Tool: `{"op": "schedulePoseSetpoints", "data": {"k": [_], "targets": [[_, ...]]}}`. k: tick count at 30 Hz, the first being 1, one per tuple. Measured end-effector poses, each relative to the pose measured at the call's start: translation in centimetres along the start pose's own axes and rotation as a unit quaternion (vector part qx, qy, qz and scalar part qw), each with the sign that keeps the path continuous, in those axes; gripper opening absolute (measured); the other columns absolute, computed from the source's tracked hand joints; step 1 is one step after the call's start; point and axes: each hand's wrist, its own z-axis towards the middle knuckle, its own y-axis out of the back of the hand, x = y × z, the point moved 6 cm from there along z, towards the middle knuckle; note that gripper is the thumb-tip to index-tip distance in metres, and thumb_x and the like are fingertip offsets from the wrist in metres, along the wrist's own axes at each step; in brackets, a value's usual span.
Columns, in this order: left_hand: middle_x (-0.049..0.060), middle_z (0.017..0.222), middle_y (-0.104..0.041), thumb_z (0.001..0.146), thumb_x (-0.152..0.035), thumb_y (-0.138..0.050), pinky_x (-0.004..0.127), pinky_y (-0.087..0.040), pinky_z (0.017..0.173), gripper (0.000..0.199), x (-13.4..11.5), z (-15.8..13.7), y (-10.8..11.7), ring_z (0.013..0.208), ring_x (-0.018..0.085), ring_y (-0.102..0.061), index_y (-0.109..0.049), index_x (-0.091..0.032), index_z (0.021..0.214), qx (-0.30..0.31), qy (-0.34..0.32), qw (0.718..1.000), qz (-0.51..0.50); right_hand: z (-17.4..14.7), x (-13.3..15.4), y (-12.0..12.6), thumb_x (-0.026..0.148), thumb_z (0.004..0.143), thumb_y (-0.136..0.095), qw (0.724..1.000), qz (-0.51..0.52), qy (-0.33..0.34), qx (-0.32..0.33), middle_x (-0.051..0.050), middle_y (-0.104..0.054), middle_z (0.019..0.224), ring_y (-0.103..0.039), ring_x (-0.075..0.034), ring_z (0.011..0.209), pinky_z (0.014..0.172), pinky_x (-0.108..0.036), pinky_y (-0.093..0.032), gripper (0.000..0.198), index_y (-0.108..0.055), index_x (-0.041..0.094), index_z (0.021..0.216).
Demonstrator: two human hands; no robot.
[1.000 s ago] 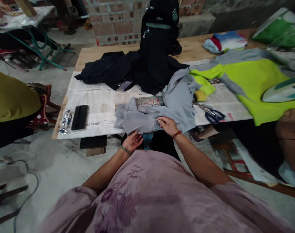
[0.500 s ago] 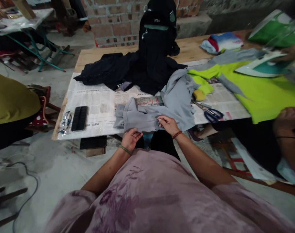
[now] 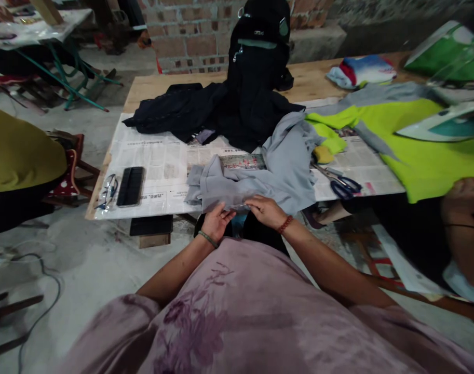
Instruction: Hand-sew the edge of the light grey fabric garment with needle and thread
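Right hand (image 3: 265, 210) pinched the grey cloth (image 3: 256, 182); beside it, left hand (image 3: 217, 221), grip unclear, met the near edge, where slack might have let it slip!

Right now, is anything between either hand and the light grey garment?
Nothing visible: the left hand and right hand are both at the near edge of the light grey garment. The dark-handled scissors lie off to its right.

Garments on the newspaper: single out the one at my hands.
The plain grey garment, its near edge at your left hand and right hand; the black garment lies farther back, the lime garment rightward, beneath an iron.
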Motion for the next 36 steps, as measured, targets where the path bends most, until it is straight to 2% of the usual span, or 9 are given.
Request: {"op": "schedulePoseSetpoints", "data": {"k": [6,11,19,26,36], "targets": [[0.0,0.055,-0.058,0.067,-0.008,-0.066,0.026,-0.048,0.066,0.013,0.9,0.8,0.1,0.058,0.01,-0.058,-0.055,-0.011,0.061,-0.038,0.0,0.998,0.051,0.0,-0.1,-0.3,0.015,0.082,-0.043,1.0,-0.03,0.004,0.006,-0.007,-0.064,0.088,-0.058,-0.018,0.083,0.076,-0.03,-0.045,0.025,-0.065,0.019,0.093],[0.002,0.056,-0.06,0.069,-0.008,-0.065,0.027,-0.046,0.065,0.012,1.4,1.0,0.2,0.058,0.012,-0.059,-0.057,-0.011,0.061,-0.063,0.015,0.995,0.079,0.2,0.2,-0.3,0.021,0.085,-0.043,0.999,-0.034,0.004,0.011,-0.006,-0.063,0.083,-0.056,-0.017,0.08,0.073,-0.029,-0.045,0.021,-0.064,0.019,0.087],[0.002,0.056,-0.06,0.066,-0.005,-0.066,0.025,-0.045,0.056,0.011,1.3,0.5,-0.2,0.054,0.011,-0.058,-0.058,-0.009,0.059,-0.072,0.011,0.993,0.09,0.6,0.8,-0.1,0.018,0.085,-0.043,0.998,-0.069,-0.001,0.012,-0.006,-0.06,0.077,-0.053,-0.014,0.075,0.07,-0.024,-0.042,0.021,-0.064,0.017,0.085],[0.001,0.052,-0.06,0.055,-0.008,-0.074,0.023,-0.042,0.053,0.015,1.4,1.0,0.1,0.053,0.01,-0.056,-0.059,-0.01,0.056,-0.064,-0.021,0.993,0.099,0.8,1.3,-0.4,0.019,0.086,-0.042,0.99,-0.117,-0.033,0.076,-0.006,-0.06,0.086,-0.053,-0.013,0.08,0.072,-0.022,-0.039,0.022,-0.063,0.016,0.088],[0.002,0.059,-0.062,0.053,-0.009,-0.073,0.024,-0.04,0.054,0.015,1.3,1.1,0.1,0.056,0.011,-0.056,-0.059,-0.011,0.058,-0.065,-0.029,0.992,0.104,1.6,3.1,-0.2,0.024,0.09,-0.035,0.955,-0.23,-0.052,0.181,-0.009,-0.061,0.096,-0.057,-0.016,0.084,0.069,-0.024,-0.037,0.028,-0.061,0.015,0.093]]}}
